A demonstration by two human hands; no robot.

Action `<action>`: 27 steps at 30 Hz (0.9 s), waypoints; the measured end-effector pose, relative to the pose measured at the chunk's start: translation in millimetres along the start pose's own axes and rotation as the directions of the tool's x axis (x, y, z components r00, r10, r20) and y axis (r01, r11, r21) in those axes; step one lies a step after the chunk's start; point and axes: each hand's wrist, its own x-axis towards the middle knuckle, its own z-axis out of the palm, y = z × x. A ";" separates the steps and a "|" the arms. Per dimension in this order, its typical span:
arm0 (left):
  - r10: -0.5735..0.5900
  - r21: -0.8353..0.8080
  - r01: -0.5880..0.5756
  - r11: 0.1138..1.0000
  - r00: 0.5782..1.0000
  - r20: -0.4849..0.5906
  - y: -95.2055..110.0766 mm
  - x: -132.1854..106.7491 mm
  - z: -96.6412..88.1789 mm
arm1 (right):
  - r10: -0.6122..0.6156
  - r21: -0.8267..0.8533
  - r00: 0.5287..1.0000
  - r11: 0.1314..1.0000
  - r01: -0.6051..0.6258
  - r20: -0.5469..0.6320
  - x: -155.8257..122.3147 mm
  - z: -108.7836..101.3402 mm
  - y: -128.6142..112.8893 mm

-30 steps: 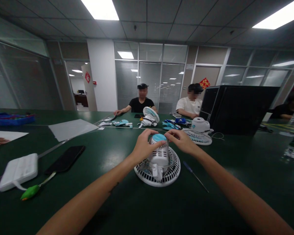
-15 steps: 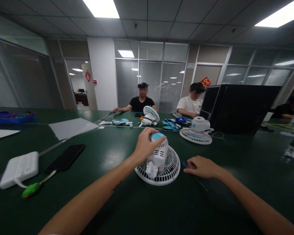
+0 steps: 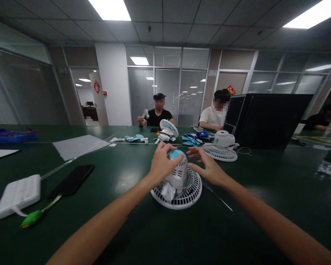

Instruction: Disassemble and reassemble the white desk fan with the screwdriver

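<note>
A small white fan (image 3: 177,184) lies grille-down on the dark green table (image 3: 154,235), its motor housing pointing up with a light blue cap (image 3: 176,154) on top. My left hand (image 3: 163,163) is closed round the top of the housing, fingers on the blue cap. My right hand (image 3: 206,165) hovers just right of the housing, fingers spread, holding nothing. A thin screwdriver (image 3: 217,197) with a blue handle lies on the table under my right wrist.
A black phone (image 3: 71,180), a white box (image 3: 18,195) and a green-handled tool (image 3: 33,218) lie to the left. Another fan (image 3: 222,147) stands behind, beside a black case (image 3: 267,121). Two people sit at the far side with fan parts (image 3: 168,132). A water bottle (image 3: 329,162) is at right.
My right hand went down to the table by the screwdriver, then rose empty to the fan's housing. My left hand stayed on the blue cap. A person opposite raised a hand.
</note>
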 end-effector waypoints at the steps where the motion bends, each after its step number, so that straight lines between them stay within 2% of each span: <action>1: 0.000 0.024 0.000 1.000 1.000 0.005 0.0 0.9 -0.7 | 0.014 0.029 1.000 0.999 -0.014 -0.013 4.9 8.5 -5.7; 4: -0.005 0.061 0.004 0.998 1.000 0.014 -0.2 4.2 -3.4 | 0.027 0.066 0.999 0.997 -0.025 -0.019 15.4 29.9 -16.3; 7: 0.000 0.073 -0.002 0.997 1.000 0.022 1.6 6.8 -6.2 | 0.005 0.067 0.999 0.998 -0.003 -0.040 18.6 38.5 -17.4; 15: 0.033 0.098 -0.041 0.994 0.997 0.073 12.5 6.8 -13.9 | -0.017 0.103 0.998 0.994 0.022 -0.055 18.8 35.8 -11.3; 21: 0.087 0.036 -0.091 0.995 0.990 0.112 7.9 7.6 -16.1 | -0.026 0.084 0.999 0.996 0.029 -0.042 19.3 34.2 -12.3; 27: 0.098 -0.112 -0.069 0.991 0.953 0.286 -0.3 10.7 -16.3 | -0.002 0.121 1.000 0.993 0.003 -0.006 20.1 32.0 -11.0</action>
